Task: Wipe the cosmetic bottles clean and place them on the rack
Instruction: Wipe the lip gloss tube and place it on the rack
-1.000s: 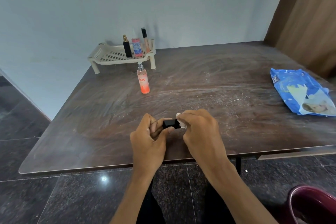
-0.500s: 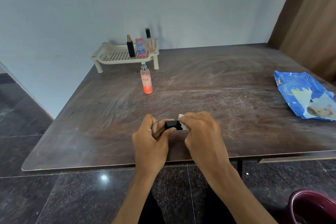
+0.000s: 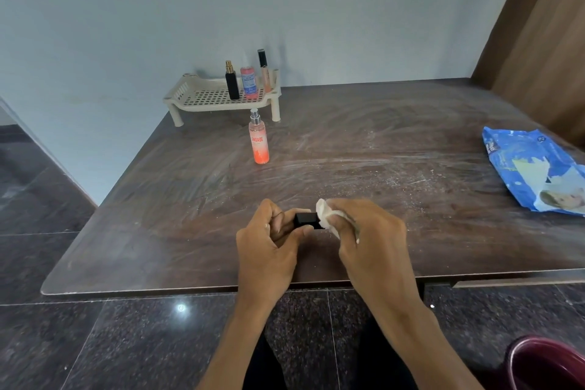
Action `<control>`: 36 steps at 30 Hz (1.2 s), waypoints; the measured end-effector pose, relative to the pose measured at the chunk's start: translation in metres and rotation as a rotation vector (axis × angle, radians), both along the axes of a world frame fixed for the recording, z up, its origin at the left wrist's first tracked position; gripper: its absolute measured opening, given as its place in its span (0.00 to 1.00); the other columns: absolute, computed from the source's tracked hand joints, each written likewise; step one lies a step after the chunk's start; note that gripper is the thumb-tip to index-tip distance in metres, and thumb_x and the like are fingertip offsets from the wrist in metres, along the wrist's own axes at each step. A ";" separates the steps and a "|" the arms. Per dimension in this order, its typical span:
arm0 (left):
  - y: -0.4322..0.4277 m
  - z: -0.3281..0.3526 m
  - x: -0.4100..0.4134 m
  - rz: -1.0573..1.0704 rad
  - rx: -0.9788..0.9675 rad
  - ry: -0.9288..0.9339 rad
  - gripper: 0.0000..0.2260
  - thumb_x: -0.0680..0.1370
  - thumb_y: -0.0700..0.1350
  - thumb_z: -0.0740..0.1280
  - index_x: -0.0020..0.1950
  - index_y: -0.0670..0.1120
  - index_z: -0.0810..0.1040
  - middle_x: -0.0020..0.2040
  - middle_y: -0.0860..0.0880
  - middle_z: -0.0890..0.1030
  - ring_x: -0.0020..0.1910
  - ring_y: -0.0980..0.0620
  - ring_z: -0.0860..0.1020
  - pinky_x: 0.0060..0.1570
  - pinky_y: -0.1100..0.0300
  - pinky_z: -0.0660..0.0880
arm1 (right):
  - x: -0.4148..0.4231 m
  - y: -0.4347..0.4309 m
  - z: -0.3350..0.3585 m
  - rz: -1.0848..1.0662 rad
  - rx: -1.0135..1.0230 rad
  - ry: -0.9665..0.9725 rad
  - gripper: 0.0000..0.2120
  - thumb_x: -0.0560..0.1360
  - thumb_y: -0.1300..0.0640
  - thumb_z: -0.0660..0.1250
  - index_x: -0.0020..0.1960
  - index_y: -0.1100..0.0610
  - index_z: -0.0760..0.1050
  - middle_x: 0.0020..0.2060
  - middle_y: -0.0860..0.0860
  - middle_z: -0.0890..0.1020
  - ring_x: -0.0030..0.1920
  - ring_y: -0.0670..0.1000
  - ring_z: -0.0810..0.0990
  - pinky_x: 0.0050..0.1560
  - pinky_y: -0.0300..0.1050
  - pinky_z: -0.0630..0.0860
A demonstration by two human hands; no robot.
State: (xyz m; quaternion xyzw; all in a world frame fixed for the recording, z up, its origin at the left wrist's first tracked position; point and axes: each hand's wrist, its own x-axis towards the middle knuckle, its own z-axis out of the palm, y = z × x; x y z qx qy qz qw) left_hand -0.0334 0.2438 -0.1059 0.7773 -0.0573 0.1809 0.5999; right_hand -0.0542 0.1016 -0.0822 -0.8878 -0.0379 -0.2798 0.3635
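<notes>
At lower centre, your left hand (image 3: pixel 269 250) grips a small black bottle (image 3: pixel 306 220); your right hand (image 3: pixel 367 241) clutches a white wipe (image 3: pixel 326 215) against its end.

We see only one black end of the small bottle (image 3: pixel 305 220); the left hand (image 3: pixel 269 247) wraps round the remainder. Most of the white wipe (image 3: pixel 325 215) is buried in the right hand (image 3: pixel 370 241). The blue packet (image 3: pixel 531 174) runs off the right edge, and a maroon tub (image 3: pixel 544 364) is cut by the bottom corner. We cannot read the label of the pink bottle (image 3: pixel 249 83) on the rack (image 3: pixel 215 104).
</notes>
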 end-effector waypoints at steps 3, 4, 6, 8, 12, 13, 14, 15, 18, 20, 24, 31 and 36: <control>0.000 0.001 -0.001 0.030 0.028 -0.035 0.25 0.71 0.35 0.78 0.33 0.48 0.60 0.29 0.46 0.67 0.32 0.61 0.76 0.30 0.71 0.68 | 0.007 0.005 -0.005 0.010 -0.079 0.006 0.08 0.71 0.69 0.71 0.45 0.58 0.84 0.42 0.49 0.84 0.44 0.50 0.80 0.41 0.43 0.79; 0.000 0.001 -0.001 0.041 0.030 -0.048 0.26 0.71 0.36 0.78 0.33 0.48 0.60 0.29 0.46 0.66 0.29 0.59 0.71 0.29 0.70 0.66 | 0.009 0.005 -0.005 -0.015 -0.097 0.009 0.08 0.71 0.69 0.71 0.44 0.57 0.84 0.40 0.49 0.84 0.44 0.52 0.79 0.38 0.47 0.78; 0.000 0.001 -0.001 0.055 0.022 -0.055 0.26 0.70 0.38 0.79 0.33 0.49 0.60 0.29 0.47 0.65 0.29 0.57 0.65 0.29 0.67 0.65 | 0.013 0.006 -0.002 -0.049 -0.121 0.023 0.09 0.70 0.69 0.72 0.42 0.55 0.84 0.37 0.47 0.84 0.44 0.54 0.77 0.36 0.48 0.77; 0.000 0.001 -0.001 0.055 0.008 -0.050 0.26 0.70 0.38 0.79 0.33 0.48 0.60 0.28 0.51 0.64 0.29 0.58 0.64 0.28 0.68 0.64 | 0.016 0.010 -0.001 -0.005 -0.126 0.007 0.10 0.68 0.70 0.72 0.40 0.56 0.83 0.35 0.48 0.83 0.41 0.54 0.77 0.36 0.50 0.77; -0.001 0.001 -0.002 0.060 0.044 -0.048 0.24 0.72 0.35 0.77 0.33 0.47 0.61 0.27 0.52 0.63 0.27 0.57 0.62 0.26 0.69 0.61 | 0.014 0.024 -0.002 0.082 -0.127 -0.013 0.12 0.66 0.72 0.73 0.40 0.55 0.83 0.38 0.47 0.84 0.40 0.51 0.78 0.40 0.49 0.78; -0.001 0.000 -0.002 0.060 0.044 -0.044 0.24 0.72 0.35 0.77 0.33 0.46 0.61 0.27 0.52 0.63 0.27 0.57 0.62 0.26 0.69 0.61 | 0.014 0.024 -0.003 0.091 -0.110 -0.013 0.12 0.67 0.72 0.73 0.41 0.55 0.83 0.39 0.46 0.84 0.41 0.51 0.79 0.41 0.48 0.78; -0.001 0.000 -0.002 0.057 0.036 -0.037 0.23 0.72 0.35 0.77 0.33 0.46 0.61 0.27 0.52 0.63 0.27 0.57 0.62 0.26 0.68 0.62 | 0.013 0.024 -0.004 0.096 -0.093 -0.017 0.12 0.67 0.71 0.74 0.42 0.54 0.84 0.40 0.46 0.84 0.42 0.50 0.79 0.42 0.47 0.78; 0.000 -0.001 -0.001 0.056 0.024 -0.027 0.24 0.71 0.36 0.77 0.33 0.47 0.61 0.27 0.53 0.63 0.28 0.58 0.63 0.27 0.67 0.63 | 0.013 0.021 -0.004 0.098 -0.075 -0.018 0.11 0.68 0.70 0.74 0.43 0.55 0.84 0.40 0.47 0.84 0.43 0.50 0.79 0.42 0.46 0.78; 0.002 -0.003 0.000 0.038 -0.013 -0.003 0.26 0.70 0.41 0.79 0.33 0.50 0.60 0.27 0.48 0.68 0.35 0.54 0.73 0.30 0.56 0.71 | 0.012 0.004 -0.004 0.043 -0.052 0.025 0.08 0.70 0.69 0.72 0.44 0.59 0.84 0.39 0.51 0.84 0.41 0.52 0.80 0.39 0.48 0.79; 0.002 -0.002 0.000 0.041 0.005 -0.004 0.26 0.70 0.43 0.80 0.34 0.50 0.60 0.29 0.40 0.71 0.35 0.54 0.73 0.31 0.51 0.71 | 0.014 -0.014 -0.007 -0.037 -0.032 0.081 0.07 0.71 0.70 0.70 0.42 0.60 0.83 0.36 0.52 0.83 0.37 0.51 0.80 0.37 0.48 0.79; -0.001 0.002 -0.002 0.069 0.073 -0.039 0.26 0.69 0.41 0.80 0.34 0.49 0.60 0.28 0.50 0.66 0.30 0.57 0.64 0.30 0.65 0.65 | 0.023 -0.032 -0.014 -0.141 -0.028 0.157 0.05 0.70 0.72 0.68 0.40 0.64 0.79 0.33 0.59 0.81 0.36 0.56 0.79 0.35 0.56 0.77; 0.002 0.003 -0.002 0.060 0.057 -0.015 0.21 0.71 0.44 0.78 0.34 0.45 0.65 0.29 0.44 0.70 0.35 0.59 0.73 0.33 0.61 0.72 | 0.020 -0.003 -0.005 -0.069 -0.116 0.097 0.10 0.69 0.75 0.68 0.35 0.62 0.80 0.32 0.54 0.80 0.34 0.55 0.78 0.33 0.55 0.77; 0.000 0.007 -0.003 0.055 0.054 0.044 0.16 0.72 0.36 0.77 0.36 0.40 0.69 0.31 0.42 0.78 0.32 0.58 0.79 0.30 0.69 0.72 | 0.019 0.019 -0.002 0.101 -0.110 0.044 0.07 0.71 0.71 0.68 0.40 0.61 0.82 0.37 0.54 0.82 0.40 0.54 0.78 0.39 0.53 0.77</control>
